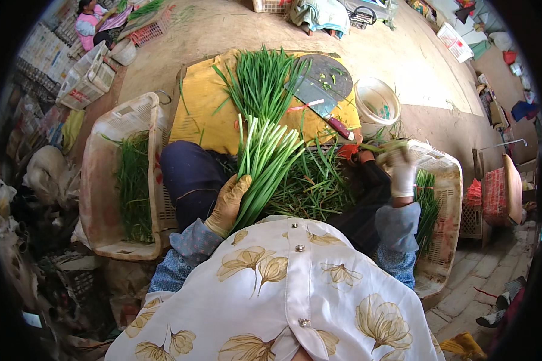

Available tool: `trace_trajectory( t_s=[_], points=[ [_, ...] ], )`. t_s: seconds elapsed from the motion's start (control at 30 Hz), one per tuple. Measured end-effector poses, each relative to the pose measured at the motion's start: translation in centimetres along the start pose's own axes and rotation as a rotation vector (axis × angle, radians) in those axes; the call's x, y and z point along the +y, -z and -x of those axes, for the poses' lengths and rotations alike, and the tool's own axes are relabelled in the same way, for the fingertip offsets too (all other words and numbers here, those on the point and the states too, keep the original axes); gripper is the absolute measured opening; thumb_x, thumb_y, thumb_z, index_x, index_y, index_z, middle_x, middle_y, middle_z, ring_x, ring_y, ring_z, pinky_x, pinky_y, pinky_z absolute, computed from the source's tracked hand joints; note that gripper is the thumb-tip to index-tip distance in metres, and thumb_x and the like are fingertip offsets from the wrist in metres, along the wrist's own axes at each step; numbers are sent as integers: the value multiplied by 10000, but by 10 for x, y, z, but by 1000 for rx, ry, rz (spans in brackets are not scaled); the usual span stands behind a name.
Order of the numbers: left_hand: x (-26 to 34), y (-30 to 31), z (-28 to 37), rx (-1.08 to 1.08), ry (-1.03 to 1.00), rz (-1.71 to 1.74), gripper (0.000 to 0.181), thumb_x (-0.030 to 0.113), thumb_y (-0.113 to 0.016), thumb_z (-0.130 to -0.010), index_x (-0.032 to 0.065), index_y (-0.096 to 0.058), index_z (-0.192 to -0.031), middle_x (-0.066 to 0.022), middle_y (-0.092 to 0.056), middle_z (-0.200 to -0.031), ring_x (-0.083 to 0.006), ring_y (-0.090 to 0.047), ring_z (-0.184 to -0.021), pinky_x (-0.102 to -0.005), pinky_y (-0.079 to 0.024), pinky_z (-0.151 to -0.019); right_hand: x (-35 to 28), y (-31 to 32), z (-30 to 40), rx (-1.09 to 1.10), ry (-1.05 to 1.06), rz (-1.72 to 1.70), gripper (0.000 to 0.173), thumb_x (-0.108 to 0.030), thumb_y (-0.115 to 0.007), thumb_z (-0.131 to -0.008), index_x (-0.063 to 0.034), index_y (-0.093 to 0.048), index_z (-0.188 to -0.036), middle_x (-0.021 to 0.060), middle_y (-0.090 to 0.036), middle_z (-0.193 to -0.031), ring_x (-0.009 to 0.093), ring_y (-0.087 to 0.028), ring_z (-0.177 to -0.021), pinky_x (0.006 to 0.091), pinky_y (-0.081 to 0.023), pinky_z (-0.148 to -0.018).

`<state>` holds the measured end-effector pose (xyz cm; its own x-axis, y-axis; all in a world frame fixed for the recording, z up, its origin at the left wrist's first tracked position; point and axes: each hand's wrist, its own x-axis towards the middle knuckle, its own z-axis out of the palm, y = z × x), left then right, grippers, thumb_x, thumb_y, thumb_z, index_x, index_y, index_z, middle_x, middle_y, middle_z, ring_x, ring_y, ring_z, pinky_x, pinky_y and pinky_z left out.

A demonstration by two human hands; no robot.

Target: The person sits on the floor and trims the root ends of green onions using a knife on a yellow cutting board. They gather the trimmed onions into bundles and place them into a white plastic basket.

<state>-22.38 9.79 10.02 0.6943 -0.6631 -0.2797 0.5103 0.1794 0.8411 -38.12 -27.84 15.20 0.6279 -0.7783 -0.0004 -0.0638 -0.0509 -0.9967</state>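
My left hand (228, 203), in a tan glove, is closed around a bunch of green leafy stalks (271, 167), perhaps garlic chives, with pale ends pointing away from me. Beyond it, another leafy bunch (266, 85) lies on a yellow cloth (201, 108). A cleaver (318, 101) rests there, its blade partly on a round dark board (332, 74) with green bits. My right hand (396, 167), gloved and blurred by motion, is over the rim of the right crate; some stalks show near its fingers, but its grip is unclear. Loose leaves (316, 185) are heaped between my legs.
Plastic crates holding greens stand at my left (156, 180) and right (454, 194). A white bucket (377, 101) is right of the cloth. Another person (90, 25) sits at the far left near a crate (83, 81) and a bucket (124, 52). A covered stool (320, 16) stands beyond.
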Motion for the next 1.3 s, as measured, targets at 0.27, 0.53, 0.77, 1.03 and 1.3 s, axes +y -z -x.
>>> trace_trajectory(
  t_s=[0.27, 0.53, 0.77, 1.03, 1.3],
  points=[
    [0, -17, 3, -40, -72, -185, 279, 214, -557, -966, 35, -585, -1178, 36, -613, -997, -51, -541, -876, -217, -468, -794, -65, -126, 55, -412, 961, 539, 244, -45, -612, -800, -43, -608, -1043, 141, -615, -1089, 328, -571, -1053, 402, -464, -903],
    [2, -27, 6, -104, -13, -154, 306, 204, -551, -970, 29, -557, -1221, 10, -601, -1059, -66, -526, -926, -228, -457, -822, 3, -159, 46, -465, 243, 334, 218, -132, -723, -781, -7, -651, -945, 100, -624, -835, 223, -584, -781, 340, -463, -732],
    [-9, -15, 2, -71, 45, -187, 299, 211, -572, -960, 24, -569, -1193, 16, -609, -1041, -57, -532, -920, -213, -458, -807, 37, -159, 44, -408, 111, -30, 146, -85, -730, -773, -20, -601, -795, 78, -569, -828, 192, -544, -768, 320, -441, -717],
    [-10, -5, 0, -25, 92, -1, 268, 235, -535, -977, 39, -595, -1150, 11, -633, -1042, -60, -578, -899, -210, -483, -808, 34, -95, -28, 120, 195, -281, 27, -35, -625, -871, -48, -604, -860, 42, -622, -783, 101, -549, -708, 244, -458, -642],
    [-3, 12, 2, -153, 70, 264, 282, 218, -487, -997, 42, -564, -1203, 11, -618, -1069, -59, -557, -974, -227, -470, -869, 49, -15, -18, -148, 319, 1040, 226, -119, -704, -780, -76, -631, -989, 137, -633, -887, 295, -612, -829, 388, -492, -739]
  ],
)
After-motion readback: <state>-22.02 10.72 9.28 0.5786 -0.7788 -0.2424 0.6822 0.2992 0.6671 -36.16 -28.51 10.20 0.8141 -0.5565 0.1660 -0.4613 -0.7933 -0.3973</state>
